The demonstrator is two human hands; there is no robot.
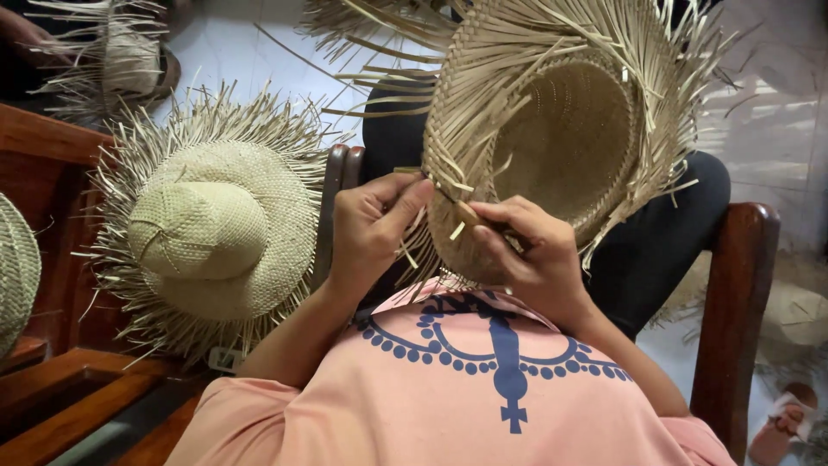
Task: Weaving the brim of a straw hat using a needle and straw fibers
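Observation:
A half-woven straw hat (569,129) rests upside down on my lap, its hollow crown facing me and loose strands fanning out around the brim. My left hand (371,229) pinches a straw strand at the brim's near edge. My right hand (526,250) grips the brim just beside it, with a thin dark tool or strand between its fingers. Both hands touch the hat's near rim.
A finished straw hat (211,229) with a frayed brim lies to my left on a wooden seat (52,147). Another woven hat (15,272) shows at the far left edge, and one more (121,56) at the top left. A wooden armrest (733,285) stands to my right.

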